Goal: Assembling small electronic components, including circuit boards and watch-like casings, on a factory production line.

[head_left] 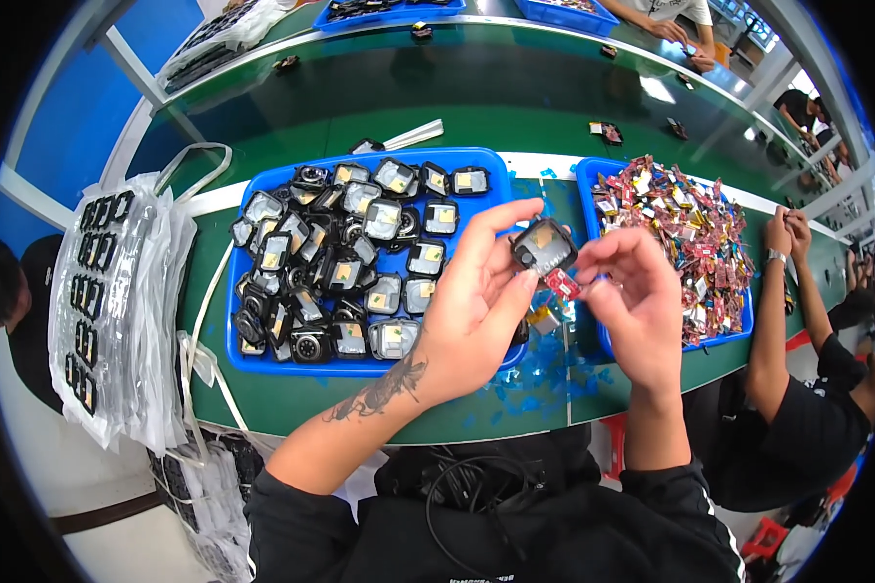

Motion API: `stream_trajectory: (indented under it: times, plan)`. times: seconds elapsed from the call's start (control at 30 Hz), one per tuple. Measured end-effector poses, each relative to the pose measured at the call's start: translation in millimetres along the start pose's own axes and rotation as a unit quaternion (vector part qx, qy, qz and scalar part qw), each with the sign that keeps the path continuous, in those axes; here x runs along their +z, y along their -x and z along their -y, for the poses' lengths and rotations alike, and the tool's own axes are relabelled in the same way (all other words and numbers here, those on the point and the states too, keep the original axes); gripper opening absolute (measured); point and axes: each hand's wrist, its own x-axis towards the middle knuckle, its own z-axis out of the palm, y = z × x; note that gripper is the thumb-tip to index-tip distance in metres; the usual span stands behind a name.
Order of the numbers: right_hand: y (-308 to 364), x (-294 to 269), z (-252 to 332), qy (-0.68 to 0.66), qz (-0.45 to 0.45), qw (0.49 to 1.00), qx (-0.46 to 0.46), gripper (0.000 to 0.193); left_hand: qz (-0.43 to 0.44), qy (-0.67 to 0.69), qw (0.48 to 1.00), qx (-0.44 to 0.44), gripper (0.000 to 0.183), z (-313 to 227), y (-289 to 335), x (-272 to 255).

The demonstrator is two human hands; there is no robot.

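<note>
My left hand [472,316] is closed round a black smartwatch case [544,249], holding it tilted with its grey inner side up. A small red circuit board [562,284] sits at the case's lower edge, pinched by the fingertips of my right hand [640,306]. Just below it hangs a small silver and yellow piece [544,321], perhaps a battery; whether it is joined to the board I cannot tell. On the left stands a blue tray [367,367] heaped with similar black watch cases [365,276]. To the right, another blue tray [593,199] is piled with red circuit boards [695,267].
Blue scraps [515,394] litter the green table [408,413] between the trays. Plastic-wrapped trays [117,301] of black parts stand at the left edge. Beyond runs a green conveyor belt [399,73] with scattered parts. Co-workers' arms [776,301] are at the right.
</note>
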Motion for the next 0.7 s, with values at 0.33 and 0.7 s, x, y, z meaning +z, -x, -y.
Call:
stream_trajectory:
  times: [0.33, 0.7]
  plan:
    - [12, -10, -6, -0.035, 0.027, 0.998, 0.041, 0.011, 0.041, -0.283, 0.954, 0.086, 0.042, -4, 6, -1]
    - [15, -11, -20, -0.039, 0.046, 0.998, 0.035, 0.005, 0.017, -0.393, 0.915, 0.091, 0.029, -4, 6, -1]
